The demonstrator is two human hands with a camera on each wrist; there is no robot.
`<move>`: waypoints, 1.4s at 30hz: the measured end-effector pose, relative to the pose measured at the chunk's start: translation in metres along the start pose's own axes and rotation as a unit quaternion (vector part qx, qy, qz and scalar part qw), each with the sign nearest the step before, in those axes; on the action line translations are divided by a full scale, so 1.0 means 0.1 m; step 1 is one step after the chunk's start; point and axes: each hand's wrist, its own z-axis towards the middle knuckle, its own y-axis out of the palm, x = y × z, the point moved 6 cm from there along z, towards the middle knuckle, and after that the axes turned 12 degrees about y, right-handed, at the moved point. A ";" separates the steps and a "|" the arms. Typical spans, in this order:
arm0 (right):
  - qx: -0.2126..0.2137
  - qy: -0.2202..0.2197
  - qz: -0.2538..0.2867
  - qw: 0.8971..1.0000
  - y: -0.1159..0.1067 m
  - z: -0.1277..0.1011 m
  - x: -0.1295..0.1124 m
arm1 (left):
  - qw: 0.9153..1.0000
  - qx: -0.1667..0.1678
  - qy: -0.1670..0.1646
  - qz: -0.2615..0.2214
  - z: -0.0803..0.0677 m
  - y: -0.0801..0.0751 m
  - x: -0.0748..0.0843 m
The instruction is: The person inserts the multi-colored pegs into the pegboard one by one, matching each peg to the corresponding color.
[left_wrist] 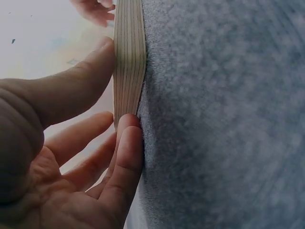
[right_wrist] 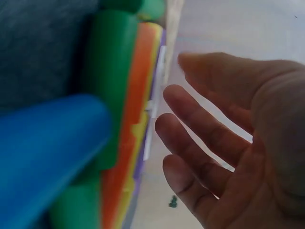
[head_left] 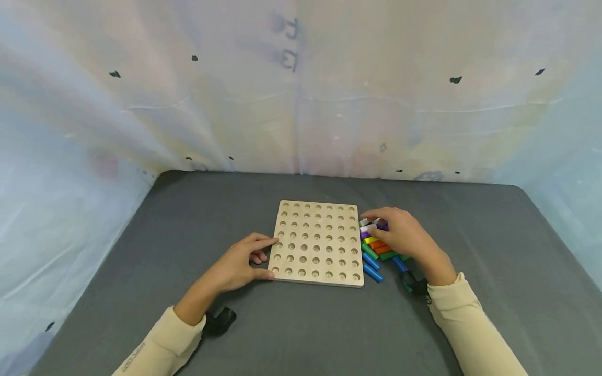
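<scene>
A square wooden board (head_left: 316, 243) with rows of round holes lies flat on the grey table. My left hand (head_left: 241, 263) rests against the board's left side, the thumb near its front corner and the index finger farther up the edge; the layered wooden edge (left_wrist: 128, 62) shows beside these fingers. My right hand (head_left: 402, 232) hovers over a pile of coloured cylindrical pegs at the board's right side. Its fingers (right_wrist: 181, 133) are loosely bent and apart, with nothing visible between them. Among the pegs are blue (head_left: 372, 272), green (right_wrist: 112, 71), orange (right_wrist: 139, 71), yellow, purple and white ones.
The grey table (head_left: 301, 329) extends around the board. Behind it hangs a pale curtain (head_left: 329, 104) with faint markings, and similar sheeting stands at both sides. Black straps with camera mounts (head_left: 221, 319) sit at my wrists, close above the table.
</scene>
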 end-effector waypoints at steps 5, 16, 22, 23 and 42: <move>0.018 0.002 -0.012 1.000 0.00 0.04 0.03 | 1.000 0.005 0.008 -0.010 0.02 -0.02 -0.02; 0.009 -0.006 -0.035 0.999 0.05 0.02 0.02 | 1.000 0.003 0.010 -0.018 0.01 -0.01 -0.01; 0.002 0.007 -0.035 0.999 0.05 0.02 0.03 | 1.000 0.009 0.009 -0.019 0.00 -0.01 -0.01; -0.002 0.009 -0.036 0.999 0.06 0.01 0.03 | 1.000 0.009 0.008 -0.018 0.00 -0.01 -0.02; 0.006 -0.036 -0.051 0.998 0.05 -0.03 0.00 | 1.000 0.015 0.001 -0.024 -0.02 0.00 -0.04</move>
